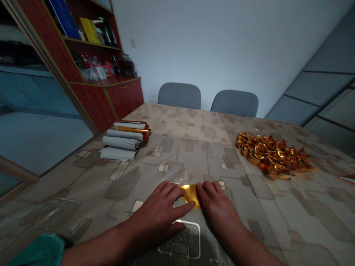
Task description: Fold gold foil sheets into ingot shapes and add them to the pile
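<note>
A small piece of shiny gold foil paper (191, 192) lies on the patterned tabletop in front of me, with a folded, slanted edge at its left. My left hand (166, 207) is at the left of the foil, its fingers bent on the edge and one fingertip pressing on the lower part. At the right edge, my right hand (216, 205) has its fingers closed on the foil, and its thumb is hidden. Folded gold foil pieces (277, 155) form a pile to the right. Curled sheets (122, 142), grey-white outside and gold inside, lie at the left.
The table (188, 127) has a patterned cover. Two grey chairs (179, 95) stand behind it against the wall. A red-brown cabinet (124, 96) with bottles and bags is at the back left. An orange-edged item (348, 178) lies at the right edge.
</note>
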